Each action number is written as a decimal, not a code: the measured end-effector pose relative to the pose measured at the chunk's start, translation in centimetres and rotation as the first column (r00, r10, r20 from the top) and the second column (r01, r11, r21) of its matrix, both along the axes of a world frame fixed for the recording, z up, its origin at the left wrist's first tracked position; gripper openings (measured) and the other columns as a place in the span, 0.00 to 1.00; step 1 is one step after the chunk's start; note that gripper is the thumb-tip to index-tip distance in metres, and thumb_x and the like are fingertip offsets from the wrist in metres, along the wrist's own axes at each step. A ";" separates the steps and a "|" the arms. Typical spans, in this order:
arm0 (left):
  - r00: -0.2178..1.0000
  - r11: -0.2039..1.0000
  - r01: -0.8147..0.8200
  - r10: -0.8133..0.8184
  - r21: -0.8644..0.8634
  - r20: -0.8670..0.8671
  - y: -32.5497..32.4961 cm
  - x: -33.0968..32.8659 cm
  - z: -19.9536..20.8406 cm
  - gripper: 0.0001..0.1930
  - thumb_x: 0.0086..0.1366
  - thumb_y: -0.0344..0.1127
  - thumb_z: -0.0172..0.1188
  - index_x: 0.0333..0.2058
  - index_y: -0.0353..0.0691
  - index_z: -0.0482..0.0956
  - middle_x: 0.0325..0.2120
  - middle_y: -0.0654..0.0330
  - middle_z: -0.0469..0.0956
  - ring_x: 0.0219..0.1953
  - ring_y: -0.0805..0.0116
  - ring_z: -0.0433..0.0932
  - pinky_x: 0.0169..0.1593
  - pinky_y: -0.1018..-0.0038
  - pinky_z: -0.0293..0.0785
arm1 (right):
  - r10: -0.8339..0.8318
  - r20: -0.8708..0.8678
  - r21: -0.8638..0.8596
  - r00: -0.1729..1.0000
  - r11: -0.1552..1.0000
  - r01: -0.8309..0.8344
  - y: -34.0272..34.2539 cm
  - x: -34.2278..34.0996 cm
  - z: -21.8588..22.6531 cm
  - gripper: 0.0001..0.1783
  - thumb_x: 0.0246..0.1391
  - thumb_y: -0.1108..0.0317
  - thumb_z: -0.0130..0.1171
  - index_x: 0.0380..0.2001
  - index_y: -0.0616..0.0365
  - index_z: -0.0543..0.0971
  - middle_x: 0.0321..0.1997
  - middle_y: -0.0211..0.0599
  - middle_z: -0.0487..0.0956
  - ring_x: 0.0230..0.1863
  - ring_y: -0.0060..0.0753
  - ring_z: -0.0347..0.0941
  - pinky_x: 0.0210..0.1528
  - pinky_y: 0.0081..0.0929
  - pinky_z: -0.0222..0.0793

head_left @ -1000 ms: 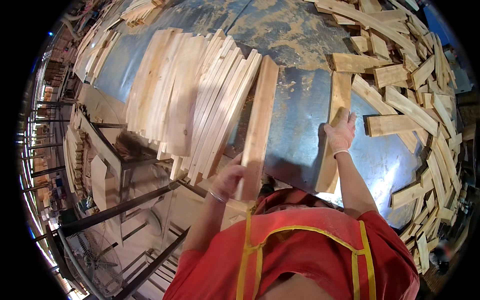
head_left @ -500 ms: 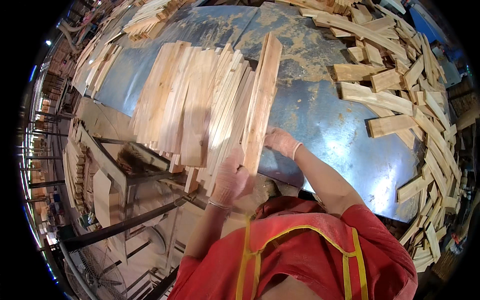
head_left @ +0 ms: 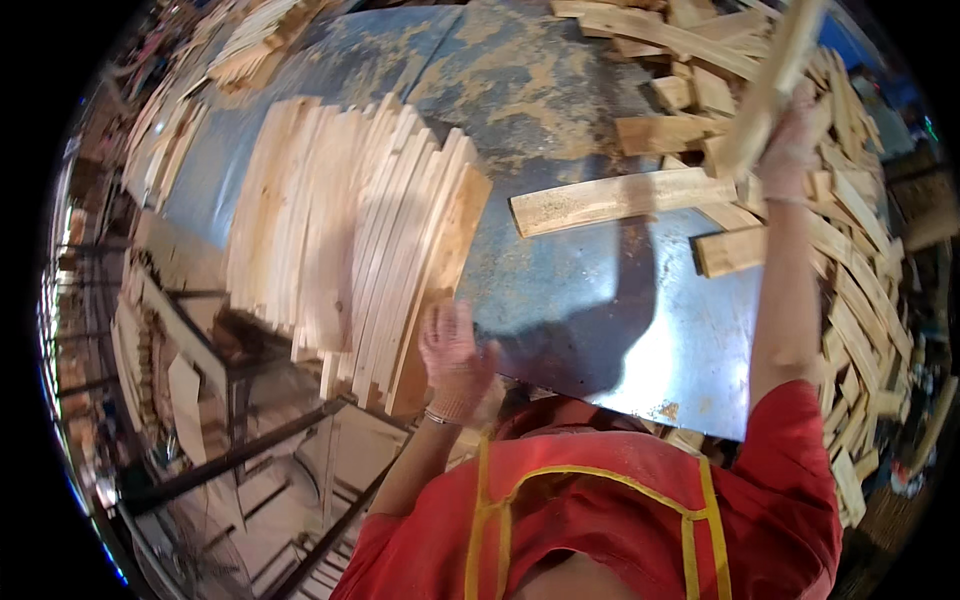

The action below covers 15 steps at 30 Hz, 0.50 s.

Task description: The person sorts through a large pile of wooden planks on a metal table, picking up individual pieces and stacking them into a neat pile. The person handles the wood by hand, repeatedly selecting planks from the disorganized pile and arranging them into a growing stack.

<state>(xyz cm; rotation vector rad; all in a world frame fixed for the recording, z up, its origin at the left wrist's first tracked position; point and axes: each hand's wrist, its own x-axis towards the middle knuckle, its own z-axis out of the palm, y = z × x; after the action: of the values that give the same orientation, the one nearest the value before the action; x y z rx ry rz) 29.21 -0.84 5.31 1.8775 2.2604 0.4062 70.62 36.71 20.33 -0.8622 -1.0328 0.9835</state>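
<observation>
While the left hand [head_left: 455, 355] rests spread and flat against the near ends of the stacked wooden slats [head_left: 350, 240], the right hand [head_left: 790, 130] is clenched around a single slat [head_left: 765, 90] lifted over the loose heap [head_left: 850, 260] at the far right. Judging by this, sorting is mid-step: the lifted slat wants carrying across the metal table [head_left: 600, 300] and aligning against the stack. No containers show.

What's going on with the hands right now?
Left hand open against slat stack. Right hand gripping a raised slat. Loose slats between.
</observation>
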 end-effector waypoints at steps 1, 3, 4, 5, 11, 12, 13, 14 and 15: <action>0.984 0.998 -0.064 0.066 0.015 -0.163 -0.1 -1.1 -0.4 0.44 0.58 0.47 0.73 0.71 0.36 0.68 0.70 0.45 0.67 0.75 0.40 0.60 0.76 0.46 0.56 | -0.156 0.124 -0.052 0.980 0.985 0.163 -0.1 -1.9 1.3 0.27 0.71 0.47 0.59 0.60 0.58 0.77 0.50 0.44 0.83 0.52 0.42 0.80 0.59 0.40 0.75; 0.944 0.980 -0.193 0.200 0.052 -0.262 -1.0 -4.0 -0.9 0.44 0.56 0.47 0.73 0.69 0.38 0.70 0.68 0.47 0.67 0.74 0.39 0.61 0.75 0.44 0.56 | -0.229 0.562 0.036 0.795 0.967 0.253 0.4 -3.6 0.8 0.31 0.67 0.52 0.65 0.65 0.58 0.74 0.54 0.46 0.83 0.56 0.46 0.79 0.63 0.40 0.72; 0.918 0.967 -0.242 0.254 0.078 -0.305 -1.1 -5.1 -1.1 0.43 0.54 0.47 0.74 0.68 0.40 0.70 0.67 0.48 0.67 0.73 0.39 0.61 0.75 0.43 0.56 | -0.067 0.842 0.009 0.535 0.994 0.111 0.6 -4.3 -2.6 0.39 0.61 0.48 0.69 0.69 0.56 0.72 0.62 0.47 0.78 0.63 0.49 0.75 0.68 0.41 0.68; 0.899 0.972 -0.231 0.232 0.048 -0.371 -0.8 -5.4 -1.0 0.43 0.53 0.46 0.73 0.67 0.40 0.71 0.66 0.49 0.67 0.71 0.39 0.62 0.74 0.42 0.57 | 0.002 0.991 0.006 0.133 0.998 -0.063 0.8 -4.9 -6.3 0.47 0.56 0.45 0.73 0.73 0.54 0.69 0.71 0.49 0.74 0.70 0.52 0.70 0.74 0.42 0.63; 0.804 0.989 -0.146 0.115 -0.007 -0.583 -1.0 -6.4 -1.3 0.35 0.58 0.44 0.70 0.64 0.44 0.72 0.61 0.53 0.70 0.69 0.44 0.66 0.71 0.44 0.61 | 0.180 0.746 -0.411 -0.642 0.882 -0.230 -2.4 -13.6 -14.0 0.67 0.43 0.34 0.75 0.81 0.47 0.57 0.73 0.44 0.75 0.74 0.51 0.69 0.79 0.51 0.55; 0.800 0.992 -0.124 0.086 -0.023 -0.594 -1.3 -6.7 -1.8 0.35 0.59 0.43 0.68 0.65 0.44 0.71 0.62 0.53 0.70 0.70 0.44 0.65 0.72 0.44 0.60 | 0.223 0.691 -0.470 -0.687 0.861 -0.193 -2.5 -14.2 -13.6 0.66 0.43 0.35 0.74 0.81 0.47 0.57 0.71 0.44 0.77 0.73 0.52 0.71 0.78 0.50 0.58; 0.795 0.994 -0.098 0.054 -0.040 -0.604 -1.3 -7.2 -2.4 0.34 0.61 0.42 0.66 0.66 0.44 0.70 0.63 0.54 0.70 0.71 0.44 0.65 0.73 0.44 0.58 | 0.286 0.680 -0.529 -0.675 0.829 -0.182 -3.0 -14.3 -13.7 0.65 0.43 0.36 0.75 0.80 0.47 0.58 0.69 0.46 0.78 0.71 0.53 0.72 0.76 0.48 0.61; 0.793 0.996 -0.077 0.030 -0.051 -0.609 -1.5 -7.5 -2.9 0.33 0.63 0.41 0.64 0.67 0.44 0.70 0.63 0.54 0.70 0.72 0.44 0.64 0.74 0.43 0.57 | 0.339 0.662 -0.582 -0.668 0.795 -0.173 -3.6 -14.1 -13.8 0.64 0.42 0.37 0.75 0.79 0.48 0.59 0.67 0.47 0.79 0.70 0.54 0.74 0.74 0.47 0.64; 0.825 0.998 -0.016 -0.021 -0.059 -0.565 -1.6 -7.2 -2.8 0.31 0.64 0.38 0.61 0.66 0.42 0.70 0.63 0.53 0.71 0.71 0.43 0.65 0.74 0.42 0.58 | 0.395 0.638 -0.634 -0.661 0.756 -0.160 -4.7 -14.3 -13.3 0.63 0.42 0.39 0.75 0.78 0.48 0.60 0.65 0.49 0.80 0.68 0.55 0.75 0.72 0.45 0.67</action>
<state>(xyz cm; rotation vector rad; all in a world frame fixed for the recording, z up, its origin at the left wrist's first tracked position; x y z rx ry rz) 22.05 -2.45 2.51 2.1849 2.5712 -0.2718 56.35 32.02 6.98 -1.6149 -3.3339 0.4507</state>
